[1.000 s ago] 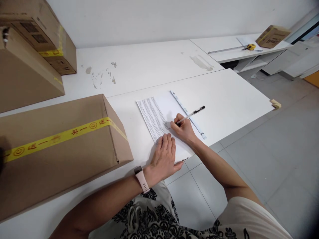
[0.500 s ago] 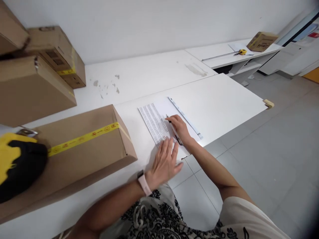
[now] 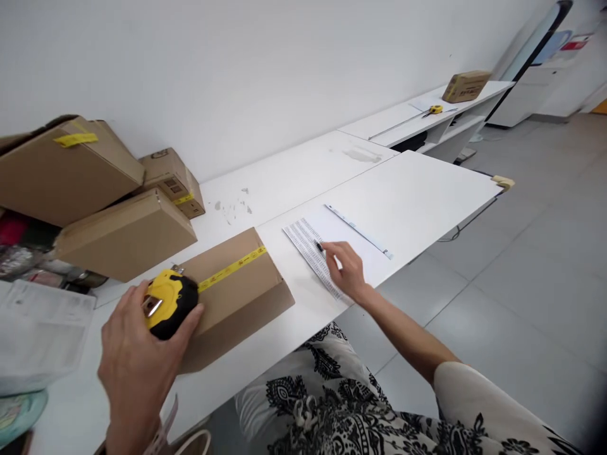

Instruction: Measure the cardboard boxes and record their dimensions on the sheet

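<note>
My left hand (image 3: 142, 344) is closed around a yellow and black tape measure (image 3: 171, 302), fingers on one side and thumb on the other. The tape measure sits at the near left end of a cardboard box (image 3: 241, 284) with yellow printed tape across its top. In my right hand (image 3: 345, 266) is a pen (image 3: 319, 246), pinched between the fingers; most of it is hidden by the hand. Under that hand lies a white sheet (image 3: 307, 249) covered with rows of small print. A thin pale strip (image 3: 358, 230) with dark markings lies along the sheet's far side.
Several cardboard boxes (image 3: 128, 234) are stacked at the left against the wall. A clear plastic container (image 3: 45, 328) stands in front of them. Along the white table (image 3: 417, 189), farther right, are a shelf unit, a second tape measure (image 3: 435, 110) and a small box (image 3: 467, 86).
My left hand has left the paper and moved left onto the tape measure, closing around it. My right hand stays over the sheet with the pen. The view has swung left.
</note>
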Motion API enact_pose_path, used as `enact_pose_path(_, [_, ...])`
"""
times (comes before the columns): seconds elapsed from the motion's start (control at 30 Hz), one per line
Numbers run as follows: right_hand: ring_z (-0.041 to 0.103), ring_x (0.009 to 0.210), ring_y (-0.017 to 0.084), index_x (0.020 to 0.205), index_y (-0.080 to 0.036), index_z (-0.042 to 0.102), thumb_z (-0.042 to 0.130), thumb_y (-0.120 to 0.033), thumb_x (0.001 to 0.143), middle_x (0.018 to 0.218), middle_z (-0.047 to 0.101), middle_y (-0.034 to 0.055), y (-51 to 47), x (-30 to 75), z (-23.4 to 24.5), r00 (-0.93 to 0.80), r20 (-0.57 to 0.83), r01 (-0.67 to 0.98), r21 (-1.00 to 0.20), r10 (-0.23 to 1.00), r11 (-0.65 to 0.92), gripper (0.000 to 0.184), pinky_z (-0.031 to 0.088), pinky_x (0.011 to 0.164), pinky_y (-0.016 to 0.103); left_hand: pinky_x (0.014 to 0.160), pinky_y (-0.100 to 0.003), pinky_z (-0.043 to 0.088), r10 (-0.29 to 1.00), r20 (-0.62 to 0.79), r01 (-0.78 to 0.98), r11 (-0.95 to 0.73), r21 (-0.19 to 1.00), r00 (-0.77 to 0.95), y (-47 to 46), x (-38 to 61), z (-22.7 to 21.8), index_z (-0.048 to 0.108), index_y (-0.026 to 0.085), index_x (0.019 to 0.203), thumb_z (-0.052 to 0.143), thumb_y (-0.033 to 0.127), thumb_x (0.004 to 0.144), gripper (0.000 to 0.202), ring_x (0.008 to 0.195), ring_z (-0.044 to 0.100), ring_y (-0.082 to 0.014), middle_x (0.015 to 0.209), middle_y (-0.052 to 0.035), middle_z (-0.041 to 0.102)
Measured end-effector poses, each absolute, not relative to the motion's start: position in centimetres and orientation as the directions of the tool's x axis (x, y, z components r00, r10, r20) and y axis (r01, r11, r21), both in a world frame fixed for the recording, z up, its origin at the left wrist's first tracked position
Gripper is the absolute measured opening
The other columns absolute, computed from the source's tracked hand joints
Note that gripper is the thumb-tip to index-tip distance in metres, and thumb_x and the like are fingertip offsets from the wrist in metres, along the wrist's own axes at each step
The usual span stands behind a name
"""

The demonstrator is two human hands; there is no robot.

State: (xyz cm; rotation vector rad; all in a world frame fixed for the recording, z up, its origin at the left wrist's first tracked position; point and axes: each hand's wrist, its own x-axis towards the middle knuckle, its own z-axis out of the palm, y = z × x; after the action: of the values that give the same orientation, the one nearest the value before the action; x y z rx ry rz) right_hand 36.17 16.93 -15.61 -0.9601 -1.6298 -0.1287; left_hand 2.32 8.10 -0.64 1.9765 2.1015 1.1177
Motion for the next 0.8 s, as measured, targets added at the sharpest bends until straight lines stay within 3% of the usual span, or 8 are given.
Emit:
enact_pose_path(0.1, [0.07, 0.084, 0.019, 0.133, -0.031, 0.06, 0.053, -0.003, 0.095, 0.095, 0.074, 0.0054, 12.2, 30.5, -12.6, 0.071, 0.875, 0.463, -0.454, 0.478, 0.762, 0.047, 0.057, 0.068, 0.033, 0.122, -0.062, 0.032, 0.821, 0.452, 0.853, 0.079, 0.517, -0.35, 7.6, 2.8, -0.2, 0.054, 0.028, 0.142, 0.08, 0.056, 0.075, 0.077, 0.142, 0.046, -0.044, 0.147, -0.0125, 0.056])
enact_pose_path(0.23, [0.068, 0.087, 0.018, 0.13, -0.029, 0.062, 0.053, -0.009, 0.098, 0.098, 0.072, 0.0064, 7.2, 26.1, -9.6, 0.077, 0.791, 0.189, -0.609, 0.606, 0.771, 0.039, 0.057, 0.072, 0.034, 0.112, -0.051, 0.048, 0.847, 0.391, 0.568, -0.134, 0.812, -0.36, 3.4, 4.1, 0.2, 0.054, 0.024, 0.141, 0.087, 0.05, 0.066, 0.086, 0.128, 0.06, -0.0366, 0.135, -0.0104, 0.063])
enact_pose_path(0.3, [0.067, 0.088, 0.018, 0.129, -0.028, 0.061, 0.053, -0.022, 0.102, 0.1, 0.072, 0.0062, 5.8, 25.8, -8.4, -0.021, 0.66, -0.028, -0.751, 0.751, 0.66, 0.029, 0.057, 0.075, 0.035, 0.103, -0.046, 0.054, 0.912, 0.339, 0.383, -0.235, 0.893, -0.232, 0.8, 4.9, 0.1, 0.057, 0.023, 0.137, 0.087, 0.053, 0.063, 0.086, 0.122, 0.065, -0.0363, 0.129, -0.0099, 0.066])
enact_pose_path(0.4, [0.064, 0.08, 0.016, 0.121, -0.025, 0.064, 0.057, -0.044, 0.101, 0.095, 0.069, 0.0048, 4.9, 26.4, -6.9, -0.265, 0.401, -0.26, -0.905, 0.877, 0.336, 0.028, 0.054, 0.068, 0.032, 0.094, -0.042, 0.059, 0.98, 0.197, 0.212, -0.187, 0.959, -0.027, -1.8, 5.6, -0.7, 0.058, 0.023, 0.134, 0.09, 0.054, 0.057, 0.089, 0.116, 0.069, -0.0363, 0.128, -0.0113, 0.067])
enact_pose_path(0.53, [0.048, 0.062, 0.009, 0.093, -0.022, 0.065, 0.075, -0.045, 0.09, 0.072, 0.056, -0.0035, 4.7, 26.8, -5.7, -0.438, 0.194, -0.273, -0.959, 0.878, 0.076, 0.025, 0.039, 0.056, 0.025, 0.095, -0.039, 0.057, 0.993, 0.033, 0.152, -0.05, 0.987, 0.112, -2.4, 5.3, -2.6, 0.05, 0.026, 0.139, 0.092, 0.048, 0.057, 0.095, 0.115, 0.069, -0.0337, 0.127, -0.0117, 0.066])
enact_pose_path(0.7, [0.045, 0.059, 0.008, 0.089, -0.02, 0.062, 0.08, -0.041, 0.085, 0.07, 0.056, -0.0054, 5.0, 27.0, -5.5, -0.608, 0.075, -0.273, -0.955, 0.791, -0.119, 0.027, 0.036, 0.055, 0.024, 0.09, -0.038, 0.058, 0.995, 0.003, 0.186, -0.021, 0.982, 0.098, -2.8, 4.1, -3.5, 0.054, 0.024, 0.135, 0.089, 0.052, 0.057, 0.089, 0.111, 0.07, -0.0335, 0.125, -0.0124, 0.067])
enact_pose_path(0.8, [0.039, 0.054, 0.008, 0.083, -0.021, 0.062, 0.079, -0.04, 0.086, 0.067, 0.054, -0.0065, 6.4, 28.9, -5.2, -0.683, 0.093, -0.266, -0.955, 0.724, -0.129, 0.025, 0.03, 0.049, 0.023, 0.095, -0.042, 0.058, 0.996, 0.013, 0.278, -0.036, 0.96, 0.085, -3.6, 2.0, -2.8, 0.063, 0.023, 0.127, 0.089, 0.052, 0.056, 0.081, 0.12, 0.067, -0.0379, 0.138, -0.0143, 0.062])
